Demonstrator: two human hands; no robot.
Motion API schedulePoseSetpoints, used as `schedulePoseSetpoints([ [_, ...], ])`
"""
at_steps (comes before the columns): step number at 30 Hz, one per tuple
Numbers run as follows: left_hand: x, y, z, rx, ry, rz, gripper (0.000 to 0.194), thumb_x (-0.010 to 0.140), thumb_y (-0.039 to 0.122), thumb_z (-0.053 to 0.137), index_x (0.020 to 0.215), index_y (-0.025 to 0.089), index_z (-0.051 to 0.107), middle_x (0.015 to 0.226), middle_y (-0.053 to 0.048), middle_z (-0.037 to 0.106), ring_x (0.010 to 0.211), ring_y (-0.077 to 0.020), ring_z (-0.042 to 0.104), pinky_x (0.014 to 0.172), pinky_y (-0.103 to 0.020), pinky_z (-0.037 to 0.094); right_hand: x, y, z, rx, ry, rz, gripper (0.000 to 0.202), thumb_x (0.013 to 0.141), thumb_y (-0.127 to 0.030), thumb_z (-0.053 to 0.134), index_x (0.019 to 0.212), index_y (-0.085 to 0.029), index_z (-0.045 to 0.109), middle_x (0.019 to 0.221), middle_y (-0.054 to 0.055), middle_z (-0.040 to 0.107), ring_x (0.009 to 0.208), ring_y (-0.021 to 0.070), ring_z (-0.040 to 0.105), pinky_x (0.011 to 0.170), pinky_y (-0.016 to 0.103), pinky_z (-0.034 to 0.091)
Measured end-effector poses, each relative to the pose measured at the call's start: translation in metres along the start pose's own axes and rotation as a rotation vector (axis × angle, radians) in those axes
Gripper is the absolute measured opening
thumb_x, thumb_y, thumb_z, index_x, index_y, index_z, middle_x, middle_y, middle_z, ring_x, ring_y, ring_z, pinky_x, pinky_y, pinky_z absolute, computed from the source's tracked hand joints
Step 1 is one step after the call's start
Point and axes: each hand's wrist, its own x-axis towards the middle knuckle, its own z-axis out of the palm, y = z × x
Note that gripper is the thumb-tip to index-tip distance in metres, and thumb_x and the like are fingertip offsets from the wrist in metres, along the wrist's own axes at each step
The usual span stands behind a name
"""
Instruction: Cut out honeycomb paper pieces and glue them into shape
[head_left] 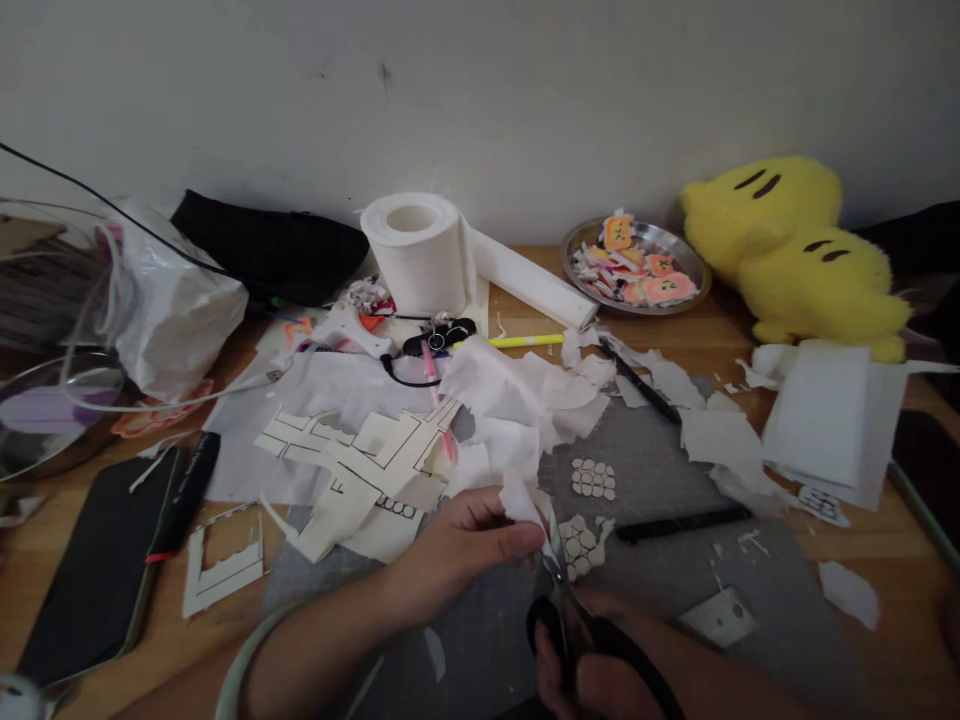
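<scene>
My left hand [480,545] pinches a small torn piece of white paper [520,503] between thumb and fingers. My right hand [592,670] grips black-handled scissors [553,560], fingers through the loops. Their blades point up and away from me, right at the paper's edge; whether they are cutting into it is hard to see. Just right of the blades lies a paper cut-out with drawn rounded cells [579,545], and a similar smaller one [593,478] sits beyond it. Cream paper scraps with black lines [360,470] are heaped to the left of my left hand.
A grey mat [652,470] under my hands carries scraps and a black pen [682,523]. Behind stand a paper roll [420,260], a metal bowl of orange pieces [701,300] and yellow plush toys [817,275]. At left lie a phone [97,560] and a black marker [184,495].
</scene>
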Motion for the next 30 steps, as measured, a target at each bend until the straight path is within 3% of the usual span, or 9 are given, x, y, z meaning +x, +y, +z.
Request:
schedulePoseSetpoints([
  [10, 0.002, -0.003, 0.0, -0.031, 0.031, 0.083, 0.025, 0.07, 0.037, 0.075, 0.076, 0.015, 0.065, 0.066, 0.002, 0.057, 0.061, -0.0085, 0.048, 0.061, -0.021, 0.035, 0.004, -0.007, 0.005, 0.02, 0.083, 0.089, 0.065, 0.066, -0.081, 0.046, 0.069, -0.016, 0.044, 0.062, -0.001, 0.046, 0.057, 0.0094, 0.043, 0.053, 0.022, 0.033],
  [16, 0.001, 0.0, -0.001, 0.014, -0.005, 0.079, 0.025, 0.072, 0.037, 0.072, 0.074, 0.014, 0.064, 0.064, 0.002, 0.053, 0.062, -0.0098, 0.045, 0.062, -0.022, 0.033, 0.0, -0.004, 0.002, 0.062, 0.006, 0.11, 0.047, 0.076, -0.062, 0.058, 0.078, -0.015, 0.05, 0.07, -0.001, 0.052, 0.062, 0.0093, 0.047, 0.056, 0.021, 0.037],
  [18, 0.001, 0.0, -0.002, 0.03, -0.016, 0.079, 0.025, 0.073, 0.038, 0.071, 0.073, 0.013, 0.064, 0.065, 0.002, 0.053, 0.064, -0.0107, 0.046, 0.063, -0.023, 0.033, -0.002, 0.002, 0.001, 0.07, -0.005, 0.067, 0.044, 0.077, -0.059, 0.059, 0.083, -0.016, 0.051, 0.074, 0.0, 0.054, 0.065, 0.0102, 0.049, 0.06, 0.022, 0.039],
  [22, 0.0, 0.0, -0.002, 0.018, -0.018, 0.05, 0.025, 0.072, 0.038, 0.072, 0.073, 0.014, 0.066, 0.066, 0.001, 0.054, 0.064, -0.0115, 0.047, 0.063, -0.023, 0.034, -0.003, 0.004, 0.001, -0.001, 0.007, -0.062, 0.059, 0.075, -0.072, 0.048, 0.085, -0.014, 0.056, 0.077, 0.002, 0.053, 0.069, 0.0116, 0.048, 0.066, 0.024, 0.041],
  [30, 0.0, -0.001, 0.0, -0.046, 0.01, 0.054, 0.017, 0.074, 0.033, 0.072, 0.077, 0.016, 0.07, 0.071, -0.001, 0.062, 0.062, -0.0102, 0.05, 0.063, -0.022, 0.037, 0.001, 0.007, 0.002, 0.071, -0.068, -0.074, 0.067, 0.079, -0.073, 0.037, 0.094, -0.012, 0.058, 0.083, 0.006, 0.055, 0.073, 0.0141, 0.053, 0.067, 0.027, 0.044],
])
